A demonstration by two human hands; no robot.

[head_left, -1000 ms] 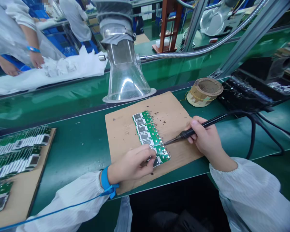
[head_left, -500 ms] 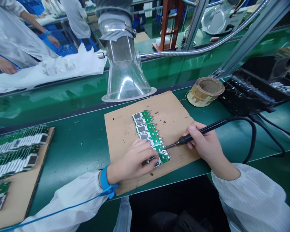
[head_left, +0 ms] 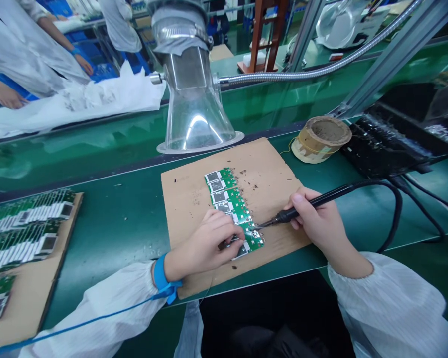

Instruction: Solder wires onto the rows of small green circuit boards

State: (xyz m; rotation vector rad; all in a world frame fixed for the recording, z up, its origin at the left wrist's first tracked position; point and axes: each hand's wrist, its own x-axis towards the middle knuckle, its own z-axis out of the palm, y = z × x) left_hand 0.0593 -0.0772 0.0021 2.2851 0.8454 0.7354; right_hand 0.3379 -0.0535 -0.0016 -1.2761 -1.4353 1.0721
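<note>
My right hand (head_left: 321, 223) grips the black handle of a soldering iron (head_left: 330, 195), its tip pointing left onto the near end of a row of green circuit boards (head_left: 241, 203). The boards carry dark, white-edged rectangles and lie on a brown cardboard sheet (head_left: 186, 194). My left hand (head_left: 211, 243), with a blue wrist strap (head_left: 160, 274), is pinched closed over the nearest boards, beside the iron's tip. It holds what looks like thin solder wire, mostly hidden by the fingers; a fine strand hangs below the hand.
A clear fume hood (head_left: 197, 122) hangs just beyond the cardboard. Behind the iron stands a tape-roll ring (head_left: 321, 141), with a black tray (head_left: 392, 144) to its right. More boards (head_left: 26, 219) stand in rows at left. Across the barrier is a co-worker's hand (head_left: 9, 94).
The view has shifted slightly. Both hands keep nearly the same places, with the iron's tip still at the near boards.
</note>
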